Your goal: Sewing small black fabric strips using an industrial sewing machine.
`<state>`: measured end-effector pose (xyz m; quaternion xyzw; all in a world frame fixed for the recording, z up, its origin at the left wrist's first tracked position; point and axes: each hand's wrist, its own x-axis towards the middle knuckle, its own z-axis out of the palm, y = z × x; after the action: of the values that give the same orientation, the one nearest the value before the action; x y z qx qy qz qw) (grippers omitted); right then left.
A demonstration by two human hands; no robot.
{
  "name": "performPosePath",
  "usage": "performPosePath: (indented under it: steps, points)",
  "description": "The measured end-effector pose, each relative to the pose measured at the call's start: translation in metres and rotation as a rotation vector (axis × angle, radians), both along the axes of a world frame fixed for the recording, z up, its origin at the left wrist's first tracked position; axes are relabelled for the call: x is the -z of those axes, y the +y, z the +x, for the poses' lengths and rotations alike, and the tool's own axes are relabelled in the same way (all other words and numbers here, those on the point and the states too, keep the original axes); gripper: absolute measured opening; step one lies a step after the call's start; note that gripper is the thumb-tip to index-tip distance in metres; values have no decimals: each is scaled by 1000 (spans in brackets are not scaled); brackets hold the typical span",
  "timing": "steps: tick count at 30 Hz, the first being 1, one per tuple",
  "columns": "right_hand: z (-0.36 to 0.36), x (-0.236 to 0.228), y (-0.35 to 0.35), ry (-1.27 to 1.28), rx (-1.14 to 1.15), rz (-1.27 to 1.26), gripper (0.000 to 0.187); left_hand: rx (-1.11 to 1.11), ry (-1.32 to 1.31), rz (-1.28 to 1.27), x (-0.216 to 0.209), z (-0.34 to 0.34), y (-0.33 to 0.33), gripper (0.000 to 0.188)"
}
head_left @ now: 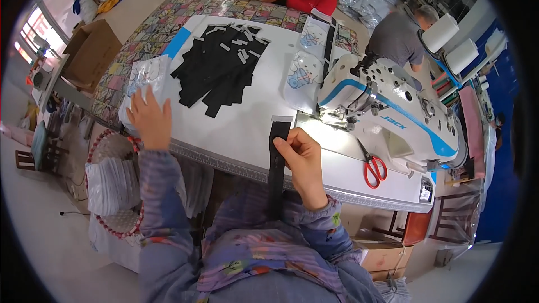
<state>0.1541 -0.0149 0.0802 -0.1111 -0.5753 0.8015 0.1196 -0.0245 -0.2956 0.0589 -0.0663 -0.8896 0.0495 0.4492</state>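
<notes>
My right hand (pixel 300 157) pinches a long black fabric strip (pixel 277 174) near its upper end, where a small pale tab is attached. The strip hangs down over the table's front edge toward my lap. To the left, my left hand (pixel 150 115) is spread, fingers apart, over a white printed fabric piece (pixel 149 73) at the table's left side. Whether its fingertips touch the fabric is hard to tell. Between and beyond my hands lies a fanned pile of black strips (pixel 216 67), several with pale tabs at their ends.
A white sewing machine (pixel 387 106) stands at the right, its lamp lit, with red-handled scissors (pixel 373 168) before it. Printed white pieces (pixel 303 78) lie beside its head. A basket (pixel 92 157) of stacked white fabric stands below left. Two people sit beyond the table.
</notes>
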Motion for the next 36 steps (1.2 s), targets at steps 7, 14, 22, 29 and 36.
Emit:
performPosePath:
  steps: [7,14,22,29,36]
  points:
    - [7,6,5,-85,19,15,16,-27,-538,251,32,-29,-48,35]
    - [15,13,3,34,-113,-297,5,333,-348,428,-25,57,31,25]
    - [11,44,15,19,170,-107,19,979,-856,371,13,188,130,27]
    - [45,28,22,8,305,85,24,1018,-767,397,-42,129,142,33]
    - [53,22,30,14,318,124,21,1066,-868,508,-37,111,181,18]
